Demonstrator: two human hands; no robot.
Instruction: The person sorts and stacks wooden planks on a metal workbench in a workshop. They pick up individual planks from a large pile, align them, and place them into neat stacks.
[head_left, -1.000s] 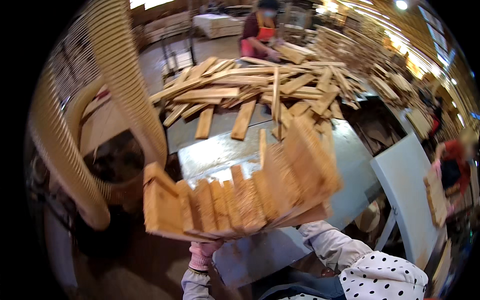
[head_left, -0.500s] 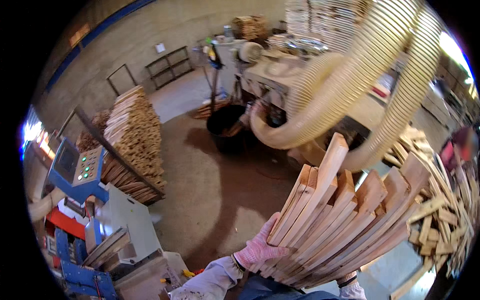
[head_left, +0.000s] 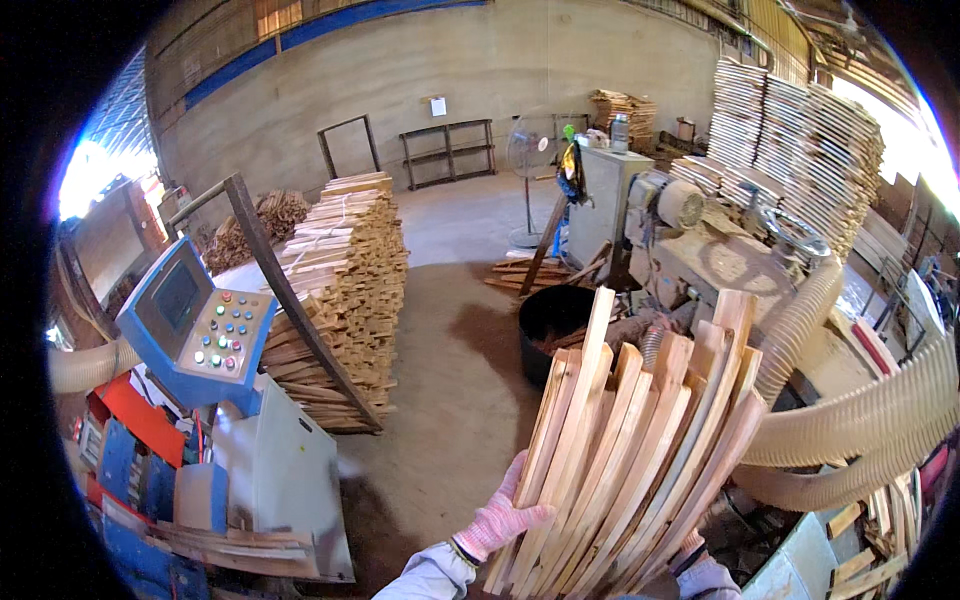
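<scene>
A thick bundle of wooden slats (head_left: 620, 450) stands on end in front of me, its pieces uneven at the top. My left hand (head_left: 504, 512), in a pinkish-white knit glove, grips the bundle's left side with the thumb across its near face. On the far right side my right hand (head_left: 690, 552) is pressed against the slats. Most of its fingers are hidden behind the wood. The lower ends of the slats run out of view at the bottom edge.
A machine with a blue control panel (head_left: 205, 325) stands at left, beside a tall slat stack (head_left: 345, 260) behind a metal frame. Ahead are a black bucket (head_left: 552, 318) and a dusty machine (head_left: 700, 235). Thick ribbed hoses (head_left: 860, 430) and loose wood (head_left: 880, 530) lie at right.
My view has swung left and upward, so the control panel and stack sit farther right in the picture. The bundle, still between both hands, stands more upright.
</scene>
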